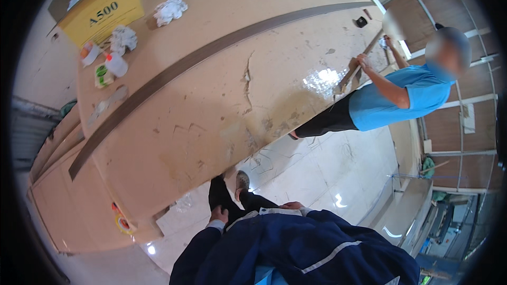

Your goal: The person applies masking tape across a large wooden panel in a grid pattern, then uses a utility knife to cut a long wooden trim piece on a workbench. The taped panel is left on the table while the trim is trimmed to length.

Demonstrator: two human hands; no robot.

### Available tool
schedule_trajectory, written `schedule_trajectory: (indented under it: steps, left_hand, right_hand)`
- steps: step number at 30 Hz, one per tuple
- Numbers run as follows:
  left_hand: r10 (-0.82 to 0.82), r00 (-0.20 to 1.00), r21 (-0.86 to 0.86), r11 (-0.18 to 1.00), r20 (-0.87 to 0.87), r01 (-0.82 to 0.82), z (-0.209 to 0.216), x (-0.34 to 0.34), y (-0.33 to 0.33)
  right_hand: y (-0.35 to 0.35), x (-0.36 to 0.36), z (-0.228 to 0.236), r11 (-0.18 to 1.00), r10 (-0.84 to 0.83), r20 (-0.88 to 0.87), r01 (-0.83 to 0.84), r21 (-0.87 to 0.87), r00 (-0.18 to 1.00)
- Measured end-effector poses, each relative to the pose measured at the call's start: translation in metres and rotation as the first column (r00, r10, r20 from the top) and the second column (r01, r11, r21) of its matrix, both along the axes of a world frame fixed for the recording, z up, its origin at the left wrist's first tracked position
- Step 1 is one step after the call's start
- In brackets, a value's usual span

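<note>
My left hand [219,215] rests against the dark trousers [222,193] at my left thigh; whether its small, partly curled fingers grip anything I cannot make out. Lying at the front of my waist, my right hand [292,205] has its fingers stretched out to the left, and no object shows in it. Both hands stay apart from the large brown-covered table [211,100] in front of me. Across that table runs a long, thin, dark brown strip [222,40], bending from the near left to the far right.
At the right, a person in a blue shirt [383,95] holds a long narrow piece [353,74] at the table. A yellow box [103,13], white crumpled cloths [170,10] and a red-tipped bottle [116,65] stand far left. A tape roll [123,225] is on the table's near side.
</note>
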State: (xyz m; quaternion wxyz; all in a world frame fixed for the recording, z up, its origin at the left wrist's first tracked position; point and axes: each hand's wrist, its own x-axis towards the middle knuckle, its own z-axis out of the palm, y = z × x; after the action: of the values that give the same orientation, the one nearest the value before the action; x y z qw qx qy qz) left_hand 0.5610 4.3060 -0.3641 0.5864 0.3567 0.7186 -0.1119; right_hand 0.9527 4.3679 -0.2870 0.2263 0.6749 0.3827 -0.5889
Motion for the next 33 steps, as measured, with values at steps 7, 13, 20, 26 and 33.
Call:
schedule_trajectory:
  steps: [7,13,20,26,33]
  left_hand:
    - [-0.292,0.936,0.364,0.908,0.196,0.207,0.097,-0.058,-0.143]
    - [0.475,0.776,0.04,0.842,0.416,-0.537,0.162,-0.028,-0.1]
    - [0.027,0.987,0.255,0.967,-0.157,0.014,0.11,-0.022,-0.103]
    - [0.313,0.946,0.314,0.909,-0.083,-0.274,0.078,-0.04,-0.138]
    - [0.52,0.854,0.467,0.747,0.034,-0.473,0.057,-0.032,-0.119]
  right_hand:
    - [-0.024,0.048,-0.019,0.977,-0.152,0.045,0.143,0.158,0.987]
    - [-0.023,0.052,-0.023,0.967,-0.148,-0.036,0.152,0.205,0.988]
    - [0.008,0.052,-0.012,0.942,-0.062,-0.081,0.085,0.325,0.995]
    - [0.017,0.057,-0.021,0.945,-0.003,-0.02,0.01,0.327,1.0]
    - [0.019,0.06,-0.034,0.931,-0.03,-0.053,0.047,0.361,0.998]
